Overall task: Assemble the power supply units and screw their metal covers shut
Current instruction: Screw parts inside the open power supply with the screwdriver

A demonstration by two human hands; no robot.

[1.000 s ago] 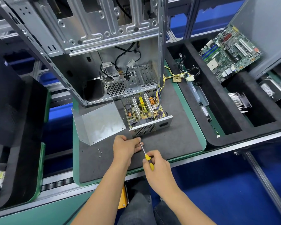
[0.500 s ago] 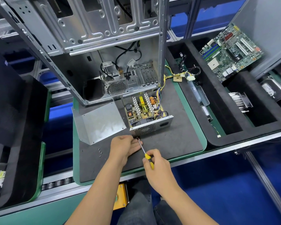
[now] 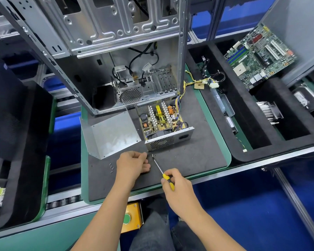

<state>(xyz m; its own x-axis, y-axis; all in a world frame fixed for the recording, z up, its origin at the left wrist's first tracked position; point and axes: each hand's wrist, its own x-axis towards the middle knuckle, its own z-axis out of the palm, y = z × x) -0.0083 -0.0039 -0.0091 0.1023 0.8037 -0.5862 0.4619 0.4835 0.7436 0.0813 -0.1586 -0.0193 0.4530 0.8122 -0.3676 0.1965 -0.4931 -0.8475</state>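
Screwdriver aimed at the open power supply on the bench

The right hand (image 3: 178, 185) grips the screwdriver (image 3: 163, 173), shaft slanting far-left, tip just near the power supply (image 3: 163, 125); cover (image 3: 111, 134) lies left; left hand (image 3: 132, 164) rests curled beside the tip, its hold hidden.

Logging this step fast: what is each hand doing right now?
Left hand: fingers curled, resting on the black mat; whether it holds anything cannot be told.
Right hand: grips the yellow-and-black-handled screwdriver.
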